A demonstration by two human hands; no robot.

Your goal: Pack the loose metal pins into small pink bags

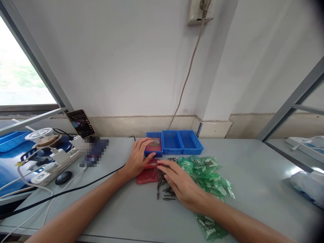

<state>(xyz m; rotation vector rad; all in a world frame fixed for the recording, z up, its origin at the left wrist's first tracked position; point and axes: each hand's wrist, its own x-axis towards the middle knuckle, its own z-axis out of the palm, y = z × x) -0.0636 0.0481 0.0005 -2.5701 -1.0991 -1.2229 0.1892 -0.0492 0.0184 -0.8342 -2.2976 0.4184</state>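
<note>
Screws (164, 189) lie between red bag (146, 175) and green bags (210, 175).

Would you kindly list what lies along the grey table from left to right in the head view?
White power strip → round black disc → propped black phone → left hand → right hand → green plastic bags of small metal parts → white bundle at the right edge.

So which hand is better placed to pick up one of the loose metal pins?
Right. The right hand lies flat over the pile of loose pins, fingertips among them. The left hand rests by the red bag and the leftmost blue tray.
</note>
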